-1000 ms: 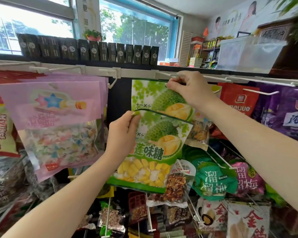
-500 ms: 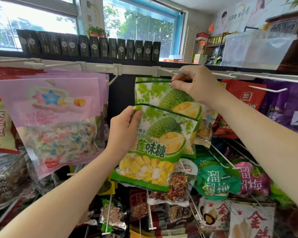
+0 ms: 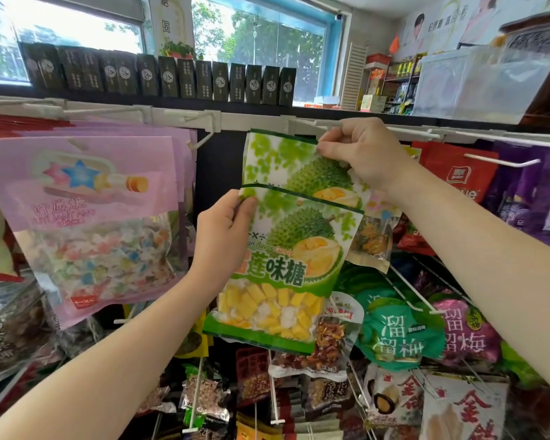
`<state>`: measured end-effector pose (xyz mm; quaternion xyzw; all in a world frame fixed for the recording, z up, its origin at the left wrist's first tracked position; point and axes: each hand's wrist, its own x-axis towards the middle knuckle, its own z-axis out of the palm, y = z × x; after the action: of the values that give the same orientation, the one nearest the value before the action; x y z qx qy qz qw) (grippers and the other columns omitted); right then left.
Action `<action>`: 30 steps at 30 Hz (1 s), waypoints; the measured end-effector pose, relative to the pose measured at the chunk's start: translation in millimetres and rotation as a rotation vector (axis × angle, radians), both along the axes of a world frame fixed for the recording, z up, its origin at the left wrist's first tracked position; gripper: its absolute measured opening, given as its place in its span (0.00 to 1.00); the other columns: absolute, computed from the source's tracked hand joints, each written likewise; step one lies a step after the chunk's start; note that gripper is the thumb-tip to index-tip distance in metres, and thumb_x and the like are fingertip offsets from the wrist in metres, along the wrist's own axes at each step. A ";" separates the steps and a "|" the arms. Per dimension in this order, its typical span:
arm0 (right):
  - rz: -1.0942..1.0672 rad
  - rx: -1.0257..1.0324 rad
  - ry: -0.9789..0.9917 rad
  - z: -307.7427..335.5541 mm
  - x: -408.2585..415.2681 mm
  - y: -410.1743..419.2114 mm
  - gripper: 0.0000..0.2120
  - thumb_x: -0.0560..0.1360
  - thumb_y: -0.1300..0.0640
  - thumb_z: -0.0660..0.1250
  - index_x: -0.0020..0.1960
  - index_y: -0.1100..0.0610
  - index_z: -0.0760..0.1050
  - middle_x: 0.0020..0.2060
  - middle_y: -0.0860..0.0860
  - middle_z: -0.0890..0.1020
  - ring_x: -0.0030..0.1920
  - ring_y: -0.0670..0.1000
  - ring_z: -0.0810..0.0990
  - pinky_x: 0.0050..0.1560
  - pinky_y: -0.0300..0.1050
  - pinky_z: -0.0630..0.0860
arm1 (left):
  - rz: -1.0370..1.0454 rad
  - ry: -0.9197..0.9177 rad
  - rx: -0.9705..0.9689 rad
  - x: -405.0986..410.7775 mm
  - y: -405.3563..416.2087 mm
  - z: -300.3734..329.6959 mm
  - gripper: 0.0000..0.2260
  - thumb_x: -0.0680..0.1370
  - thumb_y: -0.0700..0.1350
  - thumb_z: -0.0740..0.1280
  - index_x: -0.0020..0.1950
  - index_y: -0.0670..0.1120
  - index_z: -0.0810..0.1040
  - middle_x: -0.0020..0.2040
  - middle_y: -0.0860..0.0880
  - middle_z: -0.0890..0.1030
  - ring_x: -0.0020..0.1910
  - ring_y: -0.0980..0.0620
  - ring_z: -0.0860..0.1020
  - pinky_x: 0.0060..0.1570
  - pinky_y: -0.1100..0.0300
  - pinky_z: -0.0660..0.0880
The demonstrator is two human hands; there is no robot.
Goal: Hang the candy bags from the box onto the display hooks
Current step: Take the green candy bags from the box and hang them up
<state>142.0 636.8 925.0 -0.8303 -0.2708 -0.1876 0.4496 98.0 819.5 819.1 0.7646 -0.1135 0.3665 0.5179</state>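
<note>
Two green durian candy bags overlap at the middle of the rack: the front bag, its clear window full of yellow and white candy cubes, covers the lower half of the rear bag. The left hand pinches the front bag's top corner at its 10 o'clock. The right hand pinches the rear bag's top edge at 1 o'clock, under the white hook rail; pink star-candy bags hang at 9 o'clock.

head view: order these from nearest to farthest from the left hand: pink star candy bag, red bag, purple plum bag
From the left hand:
1. Pink star candy bag, just to its left.
2. Red bag, upper right, past the right hand.
3. Purple plum bag, lower right.
</note>
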 end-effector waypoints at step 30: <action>-0.363 -0.120 -0.358 -3.5 38.4 12.9 0.03 0.76 0.56 0.62 0.45 0.56 0.72 0.38 0.49 0.76 0.37 0.47 0.71 0.37 0.37 0.69 | -0.015 0.009 -0.103 18.5 20.6 3.4 0.15 0.79 0.44 0.61 0.36 0.37 0.69 0.29 0.42 0.70 0.30 0.47 0.66 0.30 0.56 0.63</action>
<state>180.5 649.7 921.5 -0.8441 -0.2033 -0.3928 0.3032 116.5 840.0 822.6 0.7376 -0.0981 0.3646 0.5598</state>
